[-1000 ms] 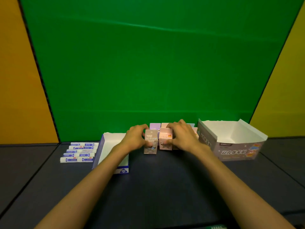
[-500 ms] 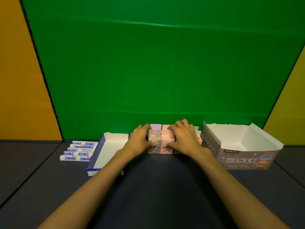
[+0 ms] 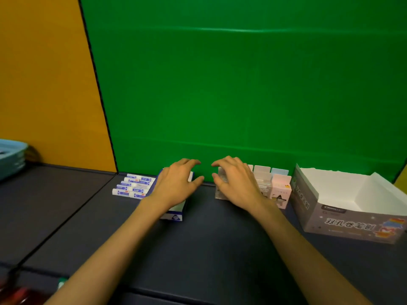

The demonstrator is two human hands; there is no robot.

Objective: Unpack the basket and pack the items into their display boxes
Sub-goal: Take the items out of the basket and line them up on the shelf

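Observation:
A cluster of small pastel boxes (image 3: 279, 190) stands at the back of the dark table, pink, grey and blue ones together. My right hand (image 3: 237, 183) covers the cluster's left end, fingers and thumb curled round the leftmost greyish box (image 3: 220, 191). My left hand (image 3: 176, 183) hovers with loosely curled fingers and holds nothing, above a blue-and-white display box (image 3: 175, 215) that it mostly hides. A grey printed display box (image 3: 352, 225) stands open at the right, with nothing visible inside. Several white-and-blue tubes (image 3: 134, 186) lie in a row left of the blue box.
A pale blue basket (image 3: 11, 159) shows at the far left edge. Green and yellow panels close off the back of the table. Something red and blurred sits at the bottom left corner (image 3: 15, 293).
My left hand has let go of the small box it held and moved left, over the blue-and-white box. My right hand stays on the cluster. The view has swung left, bringing the basket in.

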